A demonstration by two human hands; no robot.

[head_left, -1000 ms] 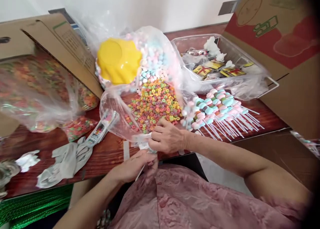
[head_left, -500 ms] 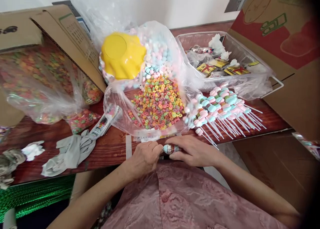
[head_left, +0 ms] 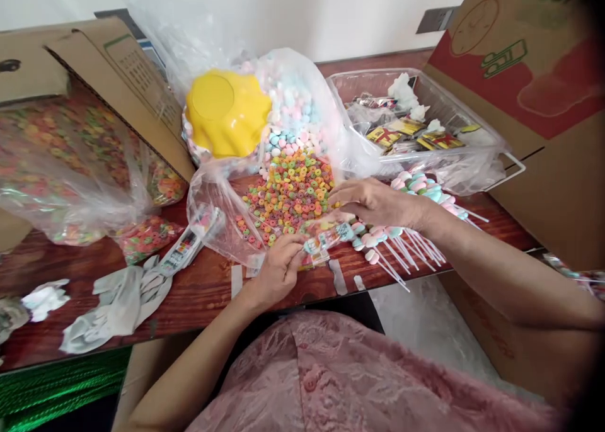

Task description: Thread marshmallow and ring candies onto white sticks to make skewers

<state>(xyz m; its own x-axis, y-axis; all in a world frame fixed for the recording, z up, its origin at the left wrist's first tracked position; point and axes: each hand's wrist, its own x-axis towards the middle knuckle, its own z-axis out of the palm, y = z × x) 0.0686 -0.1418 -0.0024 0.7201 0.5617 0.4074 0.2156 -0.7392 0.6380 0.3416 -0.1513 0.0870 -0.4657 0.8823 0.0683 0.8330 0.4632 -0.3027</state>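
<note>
My left hand (head_left: 278,265) is closed on one end of a small clear plastic packet (head_left: 326,238) with blue and orange print, held over the table's front edge. My right hand (head_left: 373,202) reaches over the right side of a heap of coloured ring candies (head_left: 293,199); its fingers are stretched forward and slightly bent, thumb apart, and I see nothing held in them. The heap lies on a spread clear plastic bag (head_left: 212,196). Beside my right hand, marshmallow sticks (head_left: 416,246) lie in a pile, partly hidden by the forearm.
A yellow wavy bowl (head_left: 229,114) sits upside down on pastel marshmallows (head_left: 297,104). A clear tray (head_left: 472,158) of small packets stands at the back right. Cardboard boxes (head_left: 146,98) flank both sides. A grey cloth (head_left: 118,306) and a stack of flat packets (head_left: 186,249) lie left.
Both hands have risen from the table's front edge toward the candy. My right hand has left the packet and reached forward to the heap, while the left keeps hold of the packet.
</note>
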